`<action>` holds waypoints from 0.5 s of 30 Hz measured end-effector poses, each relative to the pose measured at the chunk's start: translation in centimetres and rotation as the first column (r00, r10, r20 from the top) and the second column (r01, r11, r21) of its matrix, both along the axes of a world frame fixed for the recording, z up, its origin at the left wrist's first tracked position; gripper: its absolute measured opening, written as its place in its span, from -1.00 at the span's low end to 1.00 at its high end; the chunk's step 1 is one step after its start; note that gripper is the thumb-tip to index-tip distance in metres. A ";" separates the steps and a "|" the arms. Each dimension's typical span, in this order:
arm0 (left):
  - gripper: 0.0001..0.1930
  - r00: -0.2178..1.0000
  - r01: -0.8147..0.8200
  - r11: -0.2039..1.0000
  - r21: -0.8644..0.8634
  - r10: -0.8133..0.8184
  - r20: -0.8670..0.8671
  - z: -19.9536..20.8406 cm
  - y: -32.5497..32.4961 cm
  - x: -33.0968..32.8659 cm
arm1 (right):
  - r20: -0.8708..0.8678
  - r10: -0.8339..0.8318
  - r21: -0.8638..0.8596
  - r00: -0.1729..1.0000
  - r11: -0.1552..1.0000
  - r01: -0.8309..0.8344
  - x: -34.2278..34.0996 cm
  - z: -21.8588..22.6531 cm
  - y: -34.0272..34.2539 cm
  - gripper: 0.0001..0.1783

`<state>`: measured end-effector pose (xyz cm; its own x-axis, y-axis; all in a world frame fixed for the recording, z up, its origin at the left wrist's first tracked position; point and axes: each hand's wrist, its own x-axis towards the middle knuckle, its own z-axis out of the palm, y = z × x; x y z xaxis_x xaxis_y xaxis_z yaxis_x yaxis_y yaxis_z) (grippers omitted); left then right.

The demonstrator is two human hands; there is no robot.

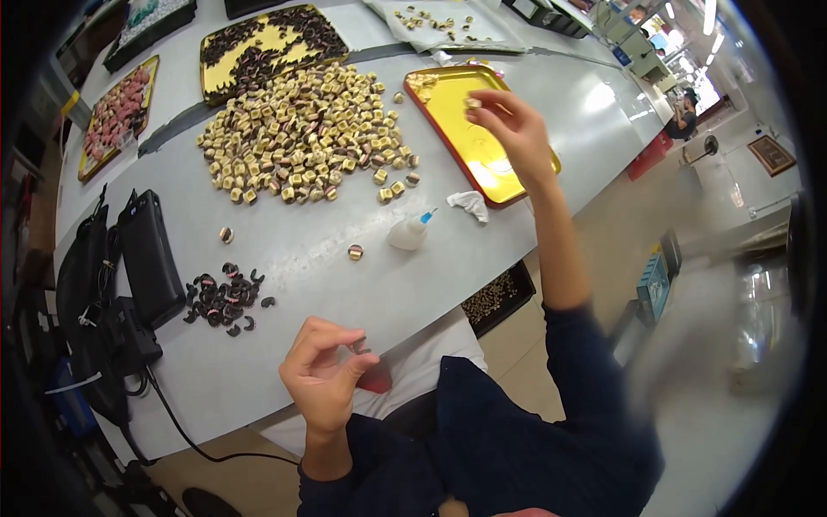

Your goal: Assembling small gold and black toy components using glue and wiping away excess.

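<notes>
My right hand (519,138) is over the yellow tray (469,129) with the red rim. Its thumb and fingertips pinch a small gold-and-cream block (473,102). Close to the table's front edge, my left hand (323,369) holds thumb and forefinger curled around a small greyish piece (358,346), too small to name. Beyond that hand lies a little heap of dark curved pieces (226,297). A large pile of gold, cream and brown blocks (301,129) covers the middle of the table. Several pale pieces (422,84) sit in the tray's far left corner.
A squeeze bottle (407,234) with a blue needle tip stands near a crumpled white tissue (469,205). Farther off are a tray of dark pieces (274,47) and a tray of pink pieces (118,112). A black power pack (152,254) with cables lies at left.
</notes>
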<state>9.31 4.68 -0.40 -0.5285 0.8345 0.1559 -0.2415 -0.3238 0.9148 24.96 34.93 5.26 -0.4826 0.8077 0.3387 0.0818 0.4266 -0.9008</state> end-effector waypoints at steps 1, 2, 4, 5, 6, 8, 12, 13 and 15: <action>-0.71 1.000 -0.005 1.000 -0.008 0.005 -0.012 0.1 0.0 0.0 | -0.058 -0.029 -0.028 0.998 0.999 0.027 0.0 0.5 -1.9 -0.71; -0.71 0.999 -0.038 0.999 -0.040 0.037 -0.024 -0.2 -0.5 -0.2 | -0.121 -0.017 -0.092 0.993 0.996 0.006 -0.3 -0.3 -3.2 -0.69; -0.69 1.000 -0.015 1.000 -0.028 0.014 -0.013 -0.3 -0.5 -0.4 | -0.248 -0.007 -0.143 0.969 0.989 -0.030 -0.2 -0.4 -6.1 -0.74; -0.69 1.000 -0.022 0.999 -0.033 0.021 -0.017 -0.3 -0.5 -0.4 | -0.254 0.001 -0.166 0.967 0.985 -0.044 -0.3 -0.5 -7.5 -0.74; -0.69 0.999 -0.039 0.998 -0.058 0.038 -0.024 -0.3 -0.5 -0.5 | -0.273 0.004 -0.163 0.962 0.985 -0.050 -0.5 -0.7 -8.9 -0.78; -0.68 1.000 -0.010 1.000 -0.019 0.010 -0.017 0.1 -0.2 -0.4 | -0.293 0.003 -0.178 0.956 0.982 -0.057 -0.3 -1.2 -11.3 -0.83; -0.74 0.999 -0.028 1.000 0.011 0.028 -0.018 -0.1 0.0 -0.2 | -0.390 0.272 -0.030 0.880 0.951 -0.307 -1.6 -3.1 -16.6 -0.74; -0.74 0.999 -0.027 1.000 0.004 0.027 0.019 -0.2 0.1 -0.2 | -0.347 0.312 -0.024 0.884 0.940 -0.341 -1.9 -3.4 -17.5 -0.70; -0.74 0.999 -0.027 0.999 0.019 0.026 0.025 -0.4 0.3 -0.4 | -0.336 0.317 -0.053 0.887 0.934 -0.353 -2.8 -3.8 -19.1 -0.73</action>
<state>8.96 5.02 -0.79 -0.5543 0.8170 0.1588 -0.2551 -0.3484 0.9019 22.12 15.86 1.45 -0.6130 0.6578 0.4377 -0.3457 0.2748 -0.8972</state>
